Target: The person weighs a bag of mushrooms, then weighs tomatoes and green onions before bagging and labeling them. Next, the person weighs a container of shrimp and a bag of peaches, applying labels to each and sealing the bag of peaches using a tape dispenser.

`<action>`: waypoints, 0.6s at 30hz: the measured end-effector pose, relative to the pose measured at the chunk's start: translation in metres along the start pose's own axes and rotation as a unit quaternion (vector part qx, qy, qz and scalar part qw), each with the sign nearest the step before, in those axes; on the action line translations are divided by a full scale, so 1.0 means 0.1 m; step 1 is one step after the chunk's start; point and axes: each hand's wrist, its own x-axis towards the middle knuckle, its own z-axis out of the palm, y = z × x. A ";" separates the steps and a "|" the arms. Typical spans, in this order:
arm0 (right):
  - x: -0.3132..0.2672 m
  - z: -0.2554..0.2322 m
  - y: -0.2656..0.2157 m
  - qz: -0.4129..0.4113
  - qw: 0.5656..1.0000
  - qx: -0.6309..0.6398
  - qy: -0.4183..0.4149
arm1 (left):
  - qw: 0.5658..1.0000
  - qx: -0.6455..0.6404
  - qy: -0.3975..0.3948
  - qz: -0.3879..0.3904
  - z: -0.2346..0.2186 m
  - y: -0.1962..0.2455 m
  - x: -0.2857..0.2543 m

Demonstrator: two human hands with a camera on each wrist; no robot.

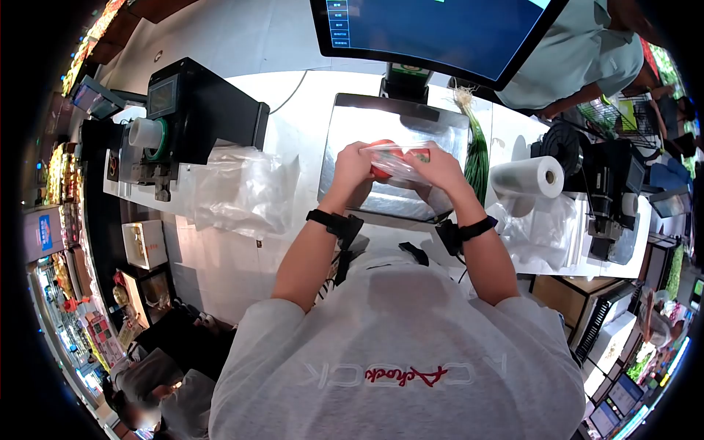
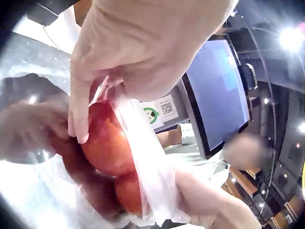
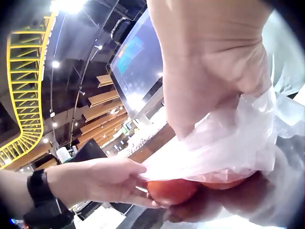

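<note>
Red tomatoes [image 2: 108,145] lie close over the shiny metal scale plate [image 1: 345,187], which mirrors them. A clear plastic bag [image 3: 205,148] covers part of them. My left hand [image 1: 353,167] pinches the bag's edge, and its fingers [image 2: 80,114] reach down along the nearest tomato. On the other side my right hand [image 1: 442,170] holds the bag's film bunched; in the right wrist view the film hides its fingertips. Both hands face each other across the tomatoes in the head view.
Green onions [image 1: 477,150] lie right of the scale, near a plastic bag roll [image 1: 539,176]. Loose clear bags [image 1: 246,187] lie left, beside a black label printer [image 1: 198,106]. A monitor [image 1: 433,33] stands behind the scale. Another person [image 1: 576,59] stands across the counter.
</note>
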 end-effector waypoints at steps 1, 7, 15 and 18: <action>0.00 0.01 0.01 -0.004 0.999 0.034 0.009 | 1.000 -0.015 -0.005 -0.002 -0.01 0.03 0.00; -0.01 0.27 0.10 -0.052 0.958 0.254 0.123 | 0.985 -0.156 -0.004 0.077 0.06 -0.04 0.00; -0.10 0.44 0.10 -0.118 0.820 0.530 0.181 | 0.916 -0.390 -0.078 0.049 0.08 0.08 -0.17; -0.09 0.44 0.18 -0.077 0.730 0.666 0.133 | 0.888 -0.435 -0.122 0.078 0.06 -0.03 -0.17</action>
